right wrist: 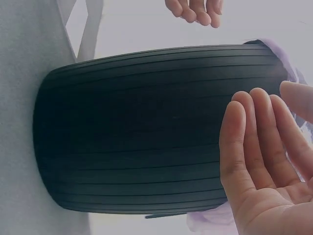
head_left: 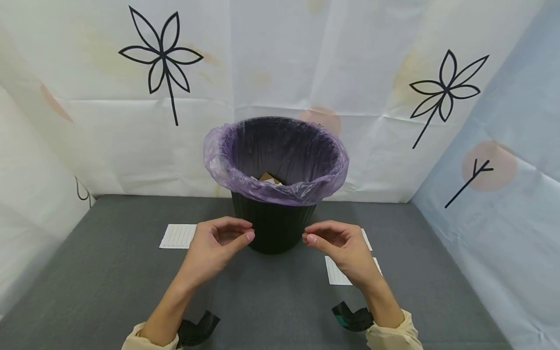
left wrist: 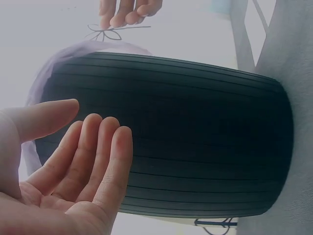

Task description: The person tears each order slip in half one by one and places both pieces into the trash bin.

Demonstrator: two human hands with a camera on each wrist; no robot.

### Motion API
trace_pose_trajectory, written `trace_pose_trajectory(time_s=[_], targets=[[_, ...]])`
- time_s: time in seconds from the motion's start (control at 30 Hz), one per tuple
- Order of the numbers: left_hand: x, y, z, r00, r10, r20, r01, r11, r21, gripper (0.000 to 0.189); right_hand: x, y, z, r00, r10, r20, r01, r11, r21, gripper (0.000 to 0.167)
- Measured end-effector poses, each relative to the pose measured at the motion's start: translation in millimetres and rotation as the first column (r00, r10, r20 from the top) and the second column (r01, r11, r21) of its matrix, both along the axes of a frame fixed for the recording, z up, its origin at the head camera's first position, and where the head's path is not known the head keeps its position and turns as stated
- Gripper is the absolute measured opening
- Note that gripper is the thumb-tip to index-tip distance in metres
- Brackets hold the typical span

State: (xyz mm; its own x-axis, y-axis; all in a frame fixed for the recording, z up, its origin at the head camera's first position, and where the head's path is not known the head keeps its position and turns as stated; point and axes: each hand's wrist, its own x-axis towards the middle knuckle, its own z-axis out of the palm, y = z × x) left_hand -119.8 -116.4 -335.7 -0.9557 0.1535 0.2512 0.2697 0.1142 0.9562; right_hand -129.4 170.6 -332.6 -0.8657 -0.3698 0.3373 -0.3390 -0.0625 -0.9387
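A dark ribbed trash can (head_left: 273, 223) stands upright at the back of the grey table. Its purple plastic bag (head_left: 280, 190) is folded out over the rim, and some paper or cardboard scraps (head_left: 268, 178) lie inside. In front of the can on the left, my left hand (head_left: 218, 245) hovers with relaxed, slightly bent fingers and holds nothing. My right hand (head_left: 339, 245) mirrors it on the other side, also without anything in it. Both wrist views show a gap between thumb and fingers, with the can's ribbed wall (left wrist: 195, 137) behind.
A lined white card (head_left: 178, 236) lies left of the can. Another lined card (head_left: 337, 271) is partly under my right hand in the head view, with a further one (head_left: 366, 239) behind it. White printed cloth (head_left: 280, 58) hangs at the back, blue cloth (head_left: 516, 233) at the right.
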Motion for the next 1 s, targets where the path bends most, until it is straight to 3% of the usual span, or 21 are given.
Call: trace_pose_trajectory(time_s=[0.57,1.0], targets=[[1.9,2.8,-14.6,1.000,-0.001,0.028,0.001,1.000,0.011,0.018,-1.0,-1,-20.1,1.000,0.026,0.001,-0.026,1.000,0.011,0.019],[3.7,9.3,-25.7,0.996,-0.022,0.090,0.021,1.000,0.012,0.024,-6.4,14,-21.1,0.998,-0.059,0.022,0.058,0.997,0.041,0.021]])
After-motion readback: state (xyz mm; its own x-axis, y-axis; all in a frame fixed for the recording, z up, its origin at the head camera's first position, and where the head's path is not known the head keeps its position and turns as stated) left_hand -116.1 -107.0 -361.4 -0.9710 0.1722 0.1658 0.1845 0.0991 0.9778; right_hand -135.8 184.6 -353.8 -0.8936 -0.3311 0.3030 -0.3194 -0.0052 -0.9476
